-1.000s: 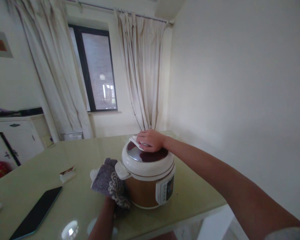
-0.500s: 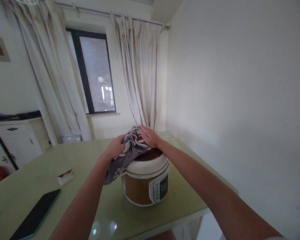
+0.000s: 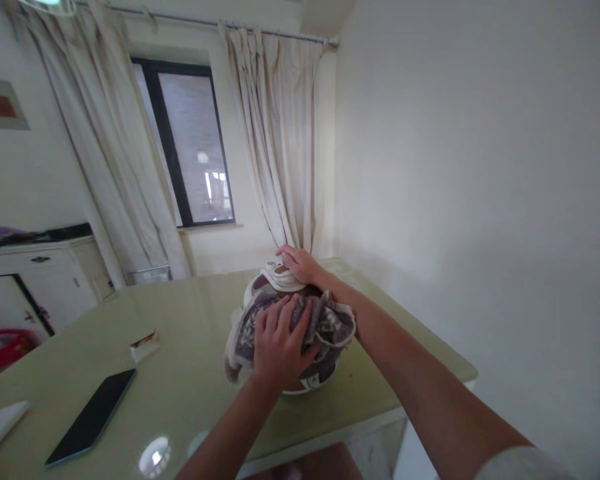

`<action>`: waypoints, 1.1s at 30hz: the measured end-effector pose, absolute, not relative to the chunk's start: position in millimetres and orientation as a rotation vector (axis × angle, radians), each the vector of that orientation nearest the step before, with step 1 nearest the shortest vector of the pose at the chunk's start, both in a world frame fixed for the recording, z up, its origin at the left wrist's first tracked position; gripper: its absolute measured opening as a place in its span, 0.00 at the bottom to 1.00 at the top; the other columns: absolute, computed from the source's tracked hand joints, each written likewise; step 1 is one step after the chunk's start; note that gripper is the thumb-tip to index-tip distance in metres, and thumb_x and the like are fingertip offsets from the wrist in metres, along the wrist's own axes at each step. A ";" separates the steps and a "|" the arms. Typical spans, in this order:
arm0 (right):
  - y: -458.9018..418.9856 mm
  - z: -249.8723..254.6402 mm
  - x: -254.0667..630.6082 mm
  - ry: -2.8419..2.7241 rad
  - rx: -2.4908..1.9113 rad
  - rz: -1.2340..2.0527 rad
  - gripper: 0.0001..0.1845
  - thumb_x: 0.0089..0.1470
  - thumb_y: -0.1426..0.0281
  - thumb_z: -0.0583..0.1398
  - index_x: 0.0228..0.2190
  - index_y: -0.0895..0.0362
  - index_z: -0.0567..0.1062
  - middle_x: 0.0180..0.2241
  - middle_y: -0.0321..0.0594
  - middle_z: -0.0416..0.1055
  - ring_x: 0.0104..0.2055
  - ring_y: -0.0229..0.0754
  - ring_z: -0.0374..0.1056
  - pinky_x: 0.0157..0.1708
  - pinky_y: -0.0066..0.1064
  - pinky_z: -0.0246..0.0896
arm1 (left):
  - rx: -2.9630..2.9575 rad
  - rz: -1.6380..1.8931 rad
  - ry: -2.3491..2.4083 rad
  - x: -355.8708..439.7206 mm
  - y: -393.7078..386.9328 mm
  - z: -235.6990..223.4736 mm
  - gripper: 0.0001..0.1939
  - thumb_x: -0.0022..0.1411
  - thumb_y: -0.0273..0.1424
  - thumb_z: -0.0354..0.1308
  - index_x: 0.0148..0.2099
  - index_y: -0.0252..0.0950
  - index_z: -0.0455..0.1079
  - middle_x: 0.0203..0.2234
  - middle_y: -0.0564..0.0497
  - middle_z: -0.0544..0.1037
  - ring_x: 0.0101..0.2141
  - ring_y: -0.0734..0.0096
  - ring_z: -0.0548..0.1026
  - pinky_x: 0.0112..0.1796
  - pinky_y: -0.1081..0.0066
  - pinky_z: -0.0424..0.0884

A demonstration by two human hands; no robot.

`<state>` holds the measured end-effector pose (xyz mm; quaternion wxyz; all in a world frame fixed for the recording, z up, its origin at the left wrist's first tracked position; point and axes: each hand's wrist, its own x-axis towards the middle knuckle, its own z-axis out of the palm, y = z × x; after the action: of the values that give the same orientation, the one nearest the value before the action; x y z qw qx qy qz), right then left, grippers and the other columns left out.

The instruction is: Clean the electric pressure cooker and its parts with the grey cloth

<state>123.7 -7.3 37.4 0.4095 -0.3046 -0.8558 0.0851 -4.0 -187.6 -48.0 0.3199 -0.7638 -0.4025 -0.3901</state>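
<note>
A rice cooker (image 3: 283, 275), white-rimmed with a brown body, stands on the table, mostly covered from this side by a grey patterned cloth (image 3: 333, 327) with pale edges. Over its upper front, my left hand (image 3: 279, 343) grips the bunched cloth and presses it to the cooker, fingers spread across the folds. My right hand (image 3: 303, 265) holds the cooker's top at the far side, its fingers curled over the white raised part of the lid. The cloth hides most of the control panel.
A dark phone (image 3: 93, 417) lies on the greenish table (image 3: 190, 360) at left. Beyond it is a small white packet (image 3: 145, 348), and a white object (image 3: 0, 427) sits at the left edge. A wall (image 3: 480, 200) rises along the right; a white cabinet (image 3: 60, 267) stands at far left.
My left hand has moved the cloth from the cooker's left and top rim down to its front and right. My right hand has left the cloth and stays on the cooker's top.
</note>
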 end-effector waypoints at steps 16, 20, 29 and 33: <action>-7.0 36.0 123.8 -2.186 -0.790 0.189 0.13 0.70 0.68 0.53 0.40 0.54 0.77 0.39 0.39 0.79 0.43 0.43 0.73 0.45 0.31 0.60 | -2.428 -0.717 -0.410 40.0 -177.7 -170.1 0.11 0.71 0.32 0.59 0.49 0.39 0.82 0.58 0.47 0.81 0.60 0.57 0.77 0.56 0.55 0.78; -4.0 33.1 122.0 -2.172 -0.798 0.186 0.13 0.70 0.67 0.53 0.40 0.54 0.77 0.39 0.40 0.80 0.43 0.44 0.74 0.44 0.32 0.60 | -2.149 -0.704 -0.287 -7.5 -177.4 -102.4 0.15 0.70 0.34 0.61 0.55 0.39 0.79 0.61 0.47 0.78 0.62 0.56 0.74 0.65 0.59 0.68; -0.7 31.3 120.8 -2.126 -0.827 0.237 0.16 0.72 0.66 0.51 0.38 0.54 0.78 0.40 0.42 0.80 0.45 0.44 0.74 0.47 0.33 0.61 | -2.543 -0.826 -0.547 -49.4 -150.8 -36.6 0.29 0.56 0.30 0.64 0.62 0.47 0.76 0.60 0.47 0.79 0.64 0.49 0.71 0.67 0.46 0.61; 2.1 31.9 121.8 -2.130 -0.850 0.268 0.15 0.71 0.66 0.51 0.38 0.53 0.77 0.40 0.39 0.80 0.44 0.43 0.73 0.46 0.31 0.61 | -2.590 -1.036 -0.935 -47.9 -140.4 -14.7 0.31 0.52 0.27 0.65 0.60 0.45 0.77 0.59 0.45 0.78 0.58 0.51 0.76 0.61 0.53 0.69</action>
<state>121.8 2.1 31.9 0.4046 -0.3366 -0.8436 0.1062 -47.9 -140.4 -14.7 0.0995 -0.8761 -0.3161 -0.3503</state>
